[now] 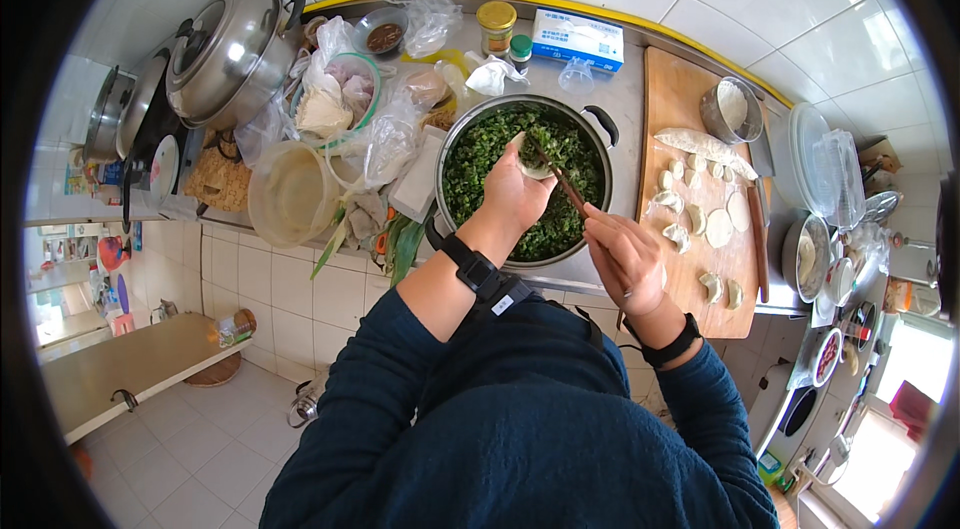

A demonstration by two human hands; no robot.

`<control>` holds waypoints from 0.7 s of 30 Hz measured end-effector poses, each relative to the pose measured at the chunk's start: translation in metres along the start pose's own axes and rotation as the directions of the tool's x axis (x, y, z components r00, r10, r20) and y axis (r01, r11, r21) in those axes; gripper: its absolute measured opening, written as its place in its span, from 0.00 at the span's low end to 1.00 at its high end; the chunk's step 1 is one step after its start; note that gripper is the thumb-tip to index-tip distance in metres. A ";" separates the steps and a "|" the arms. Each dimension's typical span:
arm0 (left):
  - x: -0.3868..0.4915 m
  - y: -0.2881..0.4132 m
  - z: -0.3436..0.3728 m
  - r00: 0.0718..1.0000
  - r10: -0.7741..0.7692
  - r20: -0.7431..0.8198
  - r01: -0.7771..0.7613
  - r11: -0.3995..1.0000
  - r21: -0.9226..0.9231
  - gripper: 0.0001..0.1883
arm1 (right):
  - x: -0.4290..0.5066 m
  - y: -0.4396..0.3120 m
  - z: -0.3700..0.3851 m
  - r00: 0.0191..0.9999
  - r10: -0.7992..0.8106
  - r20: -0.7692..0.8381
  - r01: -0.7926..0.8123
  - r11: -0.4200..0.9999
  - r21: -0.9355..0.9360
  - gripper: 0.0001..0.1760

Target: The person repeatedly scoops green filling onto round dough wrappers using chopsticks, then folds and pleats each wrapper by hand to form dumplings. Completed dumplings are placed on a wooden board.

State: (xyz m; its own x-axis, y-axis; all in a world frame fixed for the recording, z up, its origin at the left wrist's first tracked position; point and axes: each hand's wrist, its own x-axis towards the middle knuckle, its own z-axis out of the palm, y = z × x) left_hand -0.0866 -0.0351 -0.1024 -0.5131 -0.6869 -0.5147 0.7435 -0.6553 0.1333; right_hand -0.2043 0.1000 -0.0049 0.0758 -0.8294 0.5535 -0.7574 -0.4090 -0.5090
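Observation:
Over a steel pot (611, 187) of chopped green filling (480, 154), my left hand (516, 187) cradles a round dough wrapper (534, 170). Some green filling lies on that wrapper. My right hand (624, 251) grips brown chopsticks (571, 193), their tips at the filling in the wrapper. To the right is a wooden board (675, 86) bearing a long dough roll (705, 151), small dough pieces (665, 180), flat wrappers (718, 227) and several folded dumplings (676, 237). A rolling pin (757, 244) lies along the board's right side.
A steel bowl of flour (731, 112) stands on the board near a knife (760, 154). Behind the pot are a blue-and-white box (577, 41) and a yellow-lidded jar (496, 26). Leftward stand a plastic tub (292, 195), plastic bags (390, 139) and a large lidded steel pot (229, 56).

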 end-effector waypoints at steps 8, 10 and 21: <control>-0.014 0.004 0.004 0.998 0.007 -0.068 -0.002 0.997 0.072 0.18 | 0.004 0.003 -0.008 0.999 0.042 -0.011 -0.041 0.998 0.052 0.14; -0.016 0.005 0.004 0.998 -0.009 -0.064 0.013 0.998 0.063 0.18 | 0.003 0.005 -0.009 1.000 0.017 -0.014 -0.017 0.999 0.027 0.12; -0.025 0.027 -0.018 0.999 -0.046 -0.003 0.046 0.994 0.102 0.18 | -0.007 0.023 -0.016 0.911 0.387 -0.145 -0.338 0.899 0.278 0.08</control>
State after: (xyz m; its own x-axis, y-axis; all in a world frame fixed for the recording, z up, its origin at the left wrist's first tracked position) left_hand -0.0458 -0.0306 -0.1012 -0.5458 -0.6548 -0.5229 0.6712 -0.7152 0.1951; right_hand -0.2326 0.1026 -0.0102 -0.3182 -0.8581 0.4031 -0.5268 -0.1934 -0.8277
